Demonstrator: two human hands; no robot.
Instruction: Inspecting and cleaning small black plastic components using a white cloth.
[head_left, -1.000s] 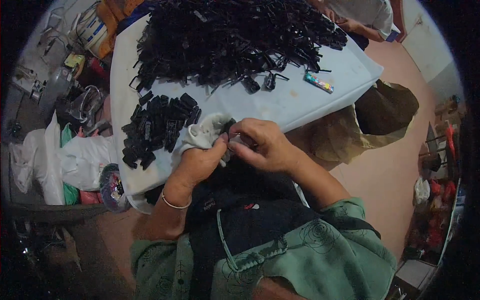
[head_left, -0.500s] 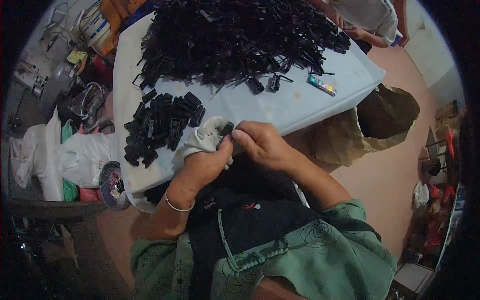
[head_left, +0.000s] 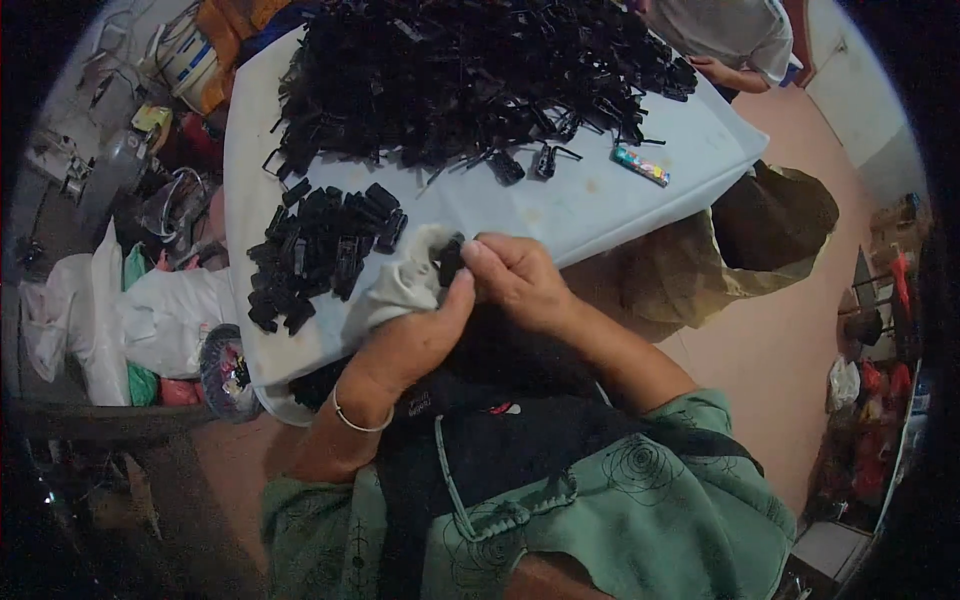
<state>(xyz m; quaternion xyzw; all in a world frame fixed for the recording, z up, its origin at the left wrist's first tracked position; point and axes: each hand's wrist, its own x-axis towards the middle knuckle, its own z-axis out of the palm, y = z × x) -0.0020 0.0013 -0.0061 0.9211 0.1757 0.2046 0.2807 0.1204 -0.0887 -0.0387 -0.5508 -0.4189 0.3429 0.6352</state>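
Note:
My left hand (head_left: 425,335), with a bangle at its wrist, is closed around a crumpled off-white cloth (head_left: 400,280) and a small black plastic part (head_left: 451,260). The cloth covers most of its fingers. My right hand (head_left: 522,283) meets it from the right, its thumb and curled fingers pinching the end of the same part. Both hands are just above the near edge of the white-covered table (head_left: 590,210). To their left lies a small heap of black plastic parts (head_left: 325,245).
A large pile of black parts with thin arms (head_left: 460,80) fills the far side of the table. A colourful tube-shaped pack (head_left: 641,166) lies at right, above an open brown sack (head_left: 690,270). Plastic bags (head_left: 170,315) stand at left. Another person (head_left: 735,40) is at the far right.
Both hands have shifted slightly, and more of the black part shows between them. The cloth has turned a little upward. The other person's arm at far right has moved.

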